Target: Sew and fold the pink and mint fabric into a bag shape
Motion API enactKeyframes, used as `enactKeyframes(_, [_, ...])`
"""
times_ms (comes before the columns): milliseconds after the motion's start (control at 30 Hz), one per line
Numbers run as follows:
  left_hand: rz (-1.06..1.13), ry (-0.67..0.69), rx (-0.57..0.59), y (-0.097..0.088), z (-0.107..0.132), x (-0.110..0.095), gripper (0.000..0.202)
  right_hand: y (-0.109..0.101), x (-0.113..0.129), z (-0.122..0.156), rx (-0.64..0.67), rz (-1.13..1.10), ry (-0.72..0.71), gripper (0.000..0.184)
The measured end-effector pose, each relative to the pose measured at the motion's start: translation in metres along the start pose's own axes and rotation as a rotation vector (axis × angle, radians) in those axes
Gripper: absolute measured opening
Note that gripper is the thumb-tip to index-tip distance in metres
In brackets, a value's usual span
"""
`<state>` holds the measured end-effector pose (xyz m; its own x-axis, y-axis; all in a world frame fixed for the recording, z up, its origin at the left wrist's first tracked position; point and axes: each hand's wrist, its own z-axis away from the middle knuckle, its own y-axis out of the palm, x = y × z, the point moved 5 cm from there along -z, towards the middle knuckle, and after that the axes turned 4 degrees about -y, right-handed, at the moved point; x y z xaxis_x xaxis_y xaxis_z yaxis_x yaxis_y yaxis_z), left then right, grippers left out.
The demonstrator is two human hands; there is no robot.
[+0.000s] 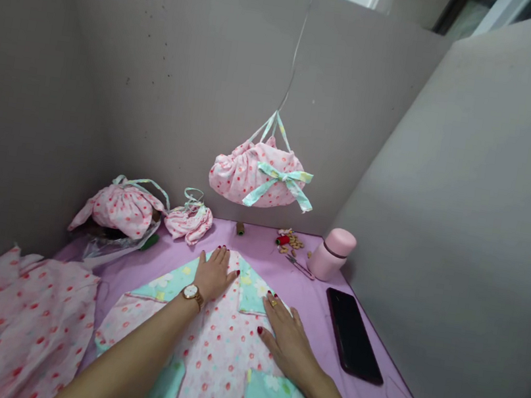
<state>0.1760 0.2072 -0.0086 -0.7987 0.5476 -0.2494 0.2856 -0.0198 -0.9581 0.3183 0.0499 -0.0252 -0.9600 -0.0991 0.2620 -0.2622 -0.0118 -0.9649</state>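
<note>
A pink fabric piece (217,351) with red dots lies spread out before me, with mint-green floral patches at its corners. My left hand (214,278), with a watch (192,292) on its wrist, rests flat near the top point of the cloth, fingers stretched forward. Farther right, my right hand (287,338) lies flat on the cloth's edge by the upper right mint-green patch (255,288), its fingers apart. Neither hand grips anything. My left forearm covers part of the cloth's left side.
A dotted pouch with a bow (259,171) hangs from a cord. Behind on the left sit two bundled pouches (119,207) and more dotted cloth (12,321). Thread snips (300,267), a red thread spool (282,240), peanuts (295,240), a pink flask (331,255) and a phone (353,335) lie right.
</note>
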Motion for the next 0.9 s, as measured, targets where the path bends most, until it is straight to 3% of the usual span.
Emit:
enactKeyframes(100, [0.02,0.034,-0.005,0.001,0.007,-0.016,0.059,0.002,0.0,0.0,0.015,0.015,0.006,0.057])
enactKeyframes(233, [0.064,0.107,0.08,0.005,0.008,-0.034,0.06,0.005,-0.001,-0.001,-0.005,0.025,-0.007,0.057])
enactKeyframes(333, [0.104,0.109,0.149,-0.001,0.004,-0.034,0.061,0.002,-0.001,-0.002,-0.036,-0.001,-0.02,0.055])
enactKeyframes(433, [0.17,0.136,0.228,-0.02,0.015,-0.026,0.056,-0.014,-0.001,0.002,-0.128,-0.068,-0.028,0.05])
enactKeyframes(533, [0.218,0.131,0.217,-0.048,0.055,-0.008,0.054,-0.036,0.008,0.019,-0.208,-0.101,-0.027,0.049])
enactKeyframes(633, [0.25,0.145,0.227,-0.065,0.115,0.01,0.051,-0.041,0.032,0.043,-0.129,-0.117,-0.089,0.05])
enactKeyframes(767, [0.106,0.153,0.214,-0.052,0.184,0.017,0.052,-0.017,0.068,0.073,0.03,-0.097,-0.18,0.057])
enactKeyframes(900, [-0.014,0.228,0.135,-0.032,0.21,0.005,0.057,0.008,0.081,0.082,0.118,-0.065,-0.214,0.061])
